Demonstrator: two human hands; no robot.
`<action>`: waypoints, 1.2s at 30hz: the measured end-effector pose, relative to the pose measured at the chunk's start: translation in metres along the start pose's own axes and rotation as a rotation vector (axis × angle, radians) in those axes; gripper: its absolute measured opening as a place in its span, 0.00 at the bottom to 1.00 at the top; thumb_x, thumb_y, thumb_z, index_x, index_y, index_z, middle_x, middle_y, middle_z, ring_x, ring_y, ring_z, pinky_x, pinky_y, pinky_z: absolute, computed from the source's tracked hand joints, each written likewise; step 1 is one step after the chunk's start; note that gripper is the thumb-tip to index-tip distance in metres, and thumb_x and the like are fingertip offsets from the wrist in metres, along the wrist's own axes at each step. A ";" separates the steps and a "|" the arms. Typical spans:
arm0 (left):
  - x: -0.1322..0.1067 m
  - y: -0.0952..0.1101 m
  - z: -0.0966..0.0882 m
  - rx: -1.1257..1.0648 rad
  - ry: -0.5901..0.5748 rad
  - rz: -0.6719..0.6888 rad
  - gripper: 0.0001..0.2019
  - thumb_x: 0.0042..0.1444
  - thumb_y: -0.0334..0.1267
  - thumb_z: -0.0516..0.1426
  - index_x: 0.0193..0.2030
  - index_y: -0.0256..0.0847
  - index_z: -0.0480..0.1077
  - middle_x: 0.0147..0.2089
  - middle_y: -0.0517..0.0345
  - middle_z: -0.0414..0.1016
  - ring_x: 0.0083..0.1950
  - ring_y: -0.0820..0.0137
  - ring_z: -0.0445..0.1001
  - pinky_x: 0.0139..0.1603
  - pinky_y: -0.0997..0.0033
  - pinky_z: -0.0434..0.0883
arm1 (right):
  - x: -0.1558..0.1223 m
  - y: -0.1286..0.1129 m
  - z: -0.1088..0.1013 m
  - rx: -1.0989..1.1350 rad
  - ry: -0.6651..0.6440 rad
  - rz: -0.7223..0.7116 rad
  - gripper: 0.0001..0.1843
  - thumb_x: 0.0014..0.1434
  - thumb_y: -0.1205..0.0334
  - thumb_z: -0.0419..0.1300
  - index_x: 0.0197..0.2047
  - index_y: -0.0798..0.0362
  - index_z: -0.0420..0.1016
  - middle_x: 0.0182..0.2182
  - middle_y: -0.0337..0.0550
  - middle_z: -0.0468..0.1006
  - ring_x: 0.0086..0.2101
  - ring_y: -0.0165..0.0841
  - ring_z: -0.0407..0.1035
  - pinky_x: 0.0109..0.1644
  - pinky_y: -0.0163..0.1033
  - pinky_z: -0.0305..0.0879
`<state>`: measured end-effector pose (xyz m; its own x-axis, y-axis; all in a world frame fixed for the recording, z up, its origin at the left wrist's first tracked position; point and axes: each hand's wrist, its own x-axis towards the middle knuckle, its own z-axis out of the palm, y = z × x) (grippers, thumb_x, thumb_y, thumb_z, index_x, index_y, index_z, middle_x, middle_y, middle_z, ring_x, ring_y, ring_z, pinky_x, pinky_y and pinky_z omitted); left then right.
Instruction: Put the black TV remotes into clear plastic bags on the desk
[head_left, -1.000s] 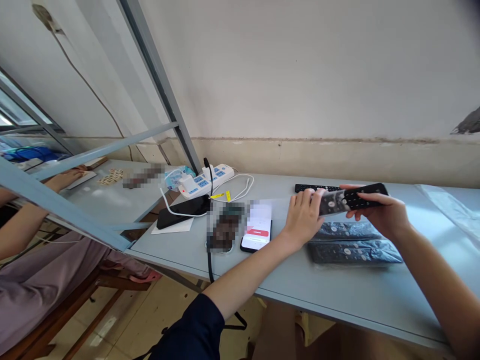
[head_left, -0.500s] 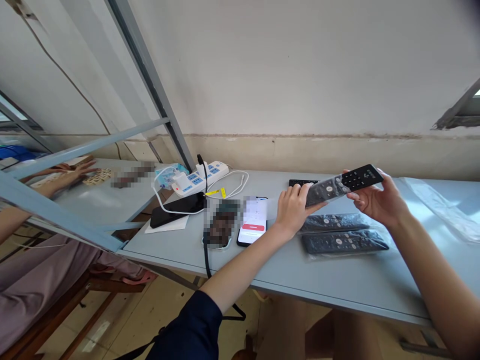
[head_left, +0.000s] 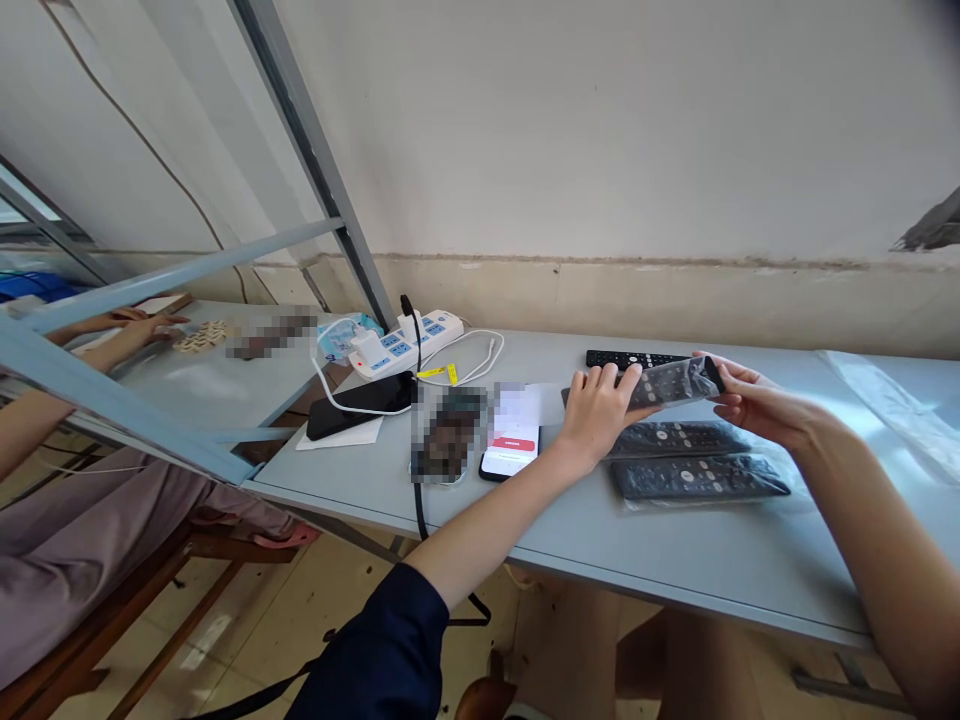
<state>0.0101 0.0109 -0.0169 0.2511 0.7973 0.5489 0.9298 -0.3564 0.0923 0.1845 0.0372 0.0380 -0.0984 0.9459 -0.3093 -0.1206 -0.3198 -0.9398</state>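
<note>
My left hand (head_left: 596,410) and my right hand (head_left: 761,405) both grip a black remote control in a clear plastic sleeve (head_left: 673,381), held level just above the grey table (head_left: 675,570). The left hand holds the sleeve's near end, the right hand the far end. Two more sleeved remotes (head_left: 694,460) lie side by side on the table right under my hands. A bare black remote (head_left: 626,358) lies behind them near the wall.
A lit phone (head_left: 512,432), a dark phone on paper (head_left: 360,405) and a white power strip with cables (head_left: 405,345) lie at the table's left. Clear plastic (head_left: 892,400) lies at the far right. Another person's arm (head_left: 105,345) rests on the adjoining table behind a metal frame (head_left: 112,405).
The remote has slid further into the sleeve and its exposed black end is now covered. Both hands have lowered it closer to the table.
</note>
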 end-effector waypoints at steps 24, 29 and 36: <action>-0.001 0.006 -0.007 -0.003 -0.017 0.178 0.25 0.58 0.52 0.51 0.58 0.41 0.60 0.42 0.52 0.70 0.44 0.65 0.69 0.42 0.69 0.61 | 0.005 0.017 0.013 -0.468 -0.149 -0.162 0.30 0.26 0.47 0.69 0.35 0.55 0.75 0.23 0.41 0.70 0.21 0.25 0.57 0.21 0.31 0.54; -0.005 0.010 -0.007 0.008 -0.045 0.169 0.30 0.58 0.48 0.54 0.63 0.39 0.53 0.43 0.53 0.71 0.45 0.64 0.69 0.42 0.69 0.61 | 0.002 0.013 0.007 -0.284 -0.112 -0.265 0.36 0.33 0.45 0.65 0.47 0.50 0.74 0.28 0.41 0.72 0.25 0.28 0.63 0.26 0.32 0.62; -0.005 0.008 -0.008 -0.052 -0.048 0.095 0.32 0.58 0.49 0.53 0.65 0.36 0.50 0.45 0.51 0.72 0.46 0.64 0.69 0.44 0.68 0.62 | -0.002 0.014 0.012 -0.356 -0.230 -0.154 0.37 0.36 0.29 0.56 0.33 0.55 0.78 0.31 0.50 0.74 0.24 0.33 0.65 0.20 0.36 0.64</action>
<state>0.0142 0.0003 -0.0122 0.3507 0.7807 0.5173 0.8864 -0.4549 0.0855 0.1710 0.0305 0.0272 -0.3282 0.9311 -0.1592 0.1926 -0.0991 -0.9763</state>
